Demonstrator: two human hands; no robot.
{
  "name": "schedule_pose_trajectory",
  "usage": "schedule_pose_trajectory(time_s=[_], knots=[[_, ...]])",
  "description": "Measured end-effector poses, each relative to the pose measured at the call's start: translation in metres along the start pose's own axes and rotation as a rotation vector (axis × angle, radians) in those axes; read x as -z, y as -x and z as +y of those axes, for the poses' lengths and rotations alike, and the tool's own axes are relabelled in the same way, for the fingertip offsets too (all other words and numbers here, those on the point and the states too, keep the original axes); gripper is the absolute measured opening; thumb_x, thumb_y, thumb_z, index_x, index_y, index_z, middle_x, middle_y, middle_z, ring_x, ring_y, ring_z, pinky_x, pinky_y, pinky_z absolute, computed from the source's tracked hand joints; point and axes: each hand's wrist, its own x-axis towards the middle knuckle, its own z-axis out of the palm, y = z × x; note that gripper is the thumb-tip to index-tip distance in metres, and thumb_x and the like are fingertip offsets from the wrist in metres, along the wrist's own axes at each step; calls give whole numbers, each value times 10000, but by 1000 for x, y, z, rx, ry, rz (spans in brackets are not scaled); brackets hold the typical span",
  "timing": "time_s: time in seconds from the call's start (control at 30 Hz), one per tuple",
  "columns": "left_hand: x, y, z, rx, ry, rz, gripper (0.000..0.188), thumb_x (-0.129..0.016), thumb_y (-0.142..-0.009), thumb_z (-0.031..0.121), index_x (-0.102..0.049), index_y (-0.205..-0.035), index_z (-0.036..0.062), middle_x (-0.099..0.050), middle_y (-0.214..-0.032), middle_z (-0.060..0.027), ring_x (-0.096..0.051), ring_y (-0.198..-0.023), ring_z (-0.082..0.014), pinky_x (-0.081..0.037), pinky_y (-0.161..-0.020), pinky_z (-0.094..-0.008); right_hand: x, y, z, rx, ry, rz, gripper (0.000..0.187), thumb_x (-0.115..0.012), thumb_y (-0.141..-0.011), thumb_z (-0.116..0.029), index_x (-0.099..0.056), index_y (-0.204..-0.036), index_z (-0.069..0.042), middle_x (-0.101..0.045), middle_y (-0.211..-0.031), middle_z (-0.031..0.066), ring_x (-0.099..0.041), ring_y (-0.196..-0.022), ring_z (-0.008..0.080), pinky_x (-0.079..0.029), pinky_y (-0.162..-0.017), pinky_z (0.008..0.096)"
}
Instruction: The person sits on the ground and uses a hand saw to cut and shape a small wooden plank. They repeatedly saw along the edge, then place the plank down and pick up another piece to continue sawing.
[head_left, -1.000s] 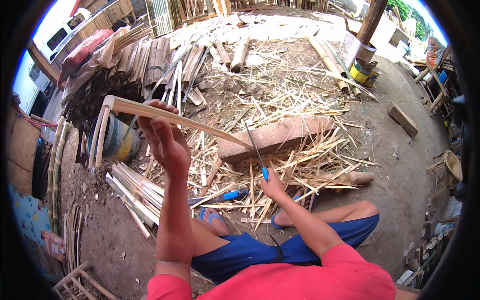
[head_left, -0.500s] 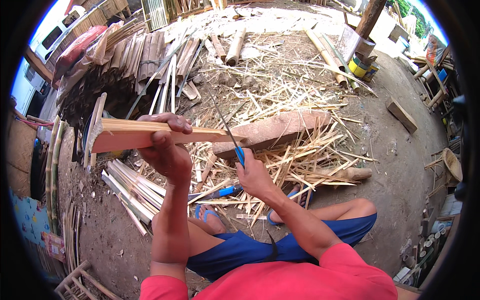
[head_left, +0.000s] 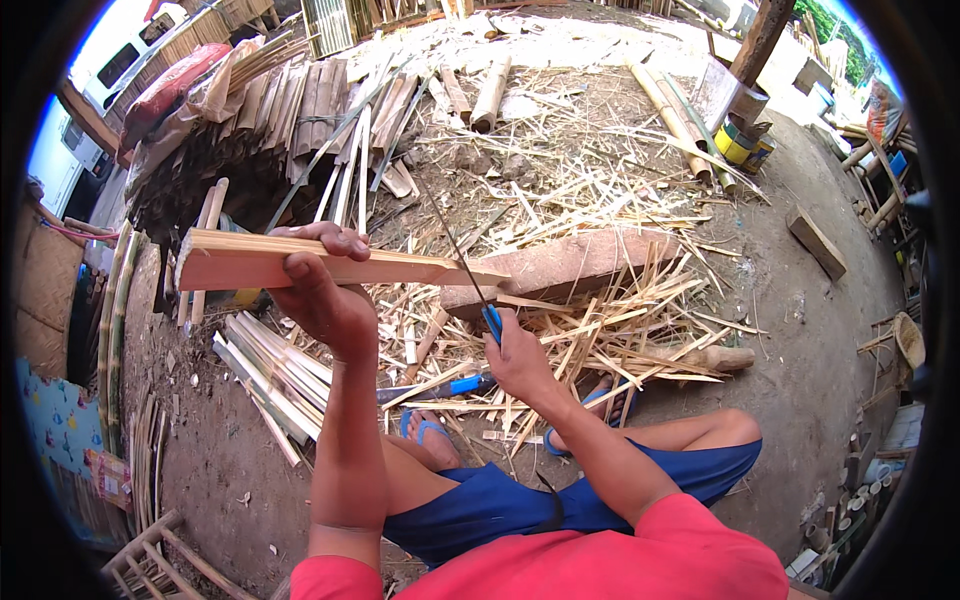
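Observation:
In my left hand [head_left: 325, 290] is a long, pale bamboo slat [head_left: 225, 262], gripped between thumb and fingers. The slat is held roughly level, with its wide end at the left and its narrow end tapering to the right. That narrow end overlaps the near-left end of a thick wooden block [head_left: 590, 262] on the ground; I cannot tell whether they touch. My right hand [head_left: 520, 358] is closed around the blue handle of a long, thin-bladed knife [head_left: 455, 247]. Its blade, seen nearly edge-on, crosses the slat close to the narrow end and points up and left.
Shavings and thin strips [head_left: 600, 335] lie around the block and my feet. A bundle of split strips [head_left: 275, 370] lies at the left, near a dark tool with a blue band [head_left: 465, 385]. Stacked bamboo pieces [head_left: 320, 105] stand behind, with bamboo poles [head_left: 672, 120] at the far right.
The surroundings have shifted slightly right and down in the picture. The slat's wide end has turned a little, and the knife still crosses near its narrow end.

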Motion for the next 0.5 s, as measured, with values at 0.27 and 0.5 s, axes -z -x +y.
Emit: schedule_pose_trajectory(time_s=[0.27,0.5], knots=[[9,-7,3,46,108,45,433,-543,-1015,453,-432,-1132,52,-539,-849,-75,-543,-737,-163,-478,-718,-334,24,-18,3,-305,322,-136,270,-572,-935,-206,-451,-1105,-35,-679,-853,283,-667,-832,489,-516,-732,595],[6,1,4,12,110,-32,454,-567,-1002,456,-443,-1124,37,-544,-841,-77,-555,-717,-170,-503,-679,-346,14,26,-23,292,-32,47,269,-620,-918,-113,-477,-1139,-61,-627,-740,239,-638,-723,475,-485,-623,530]])
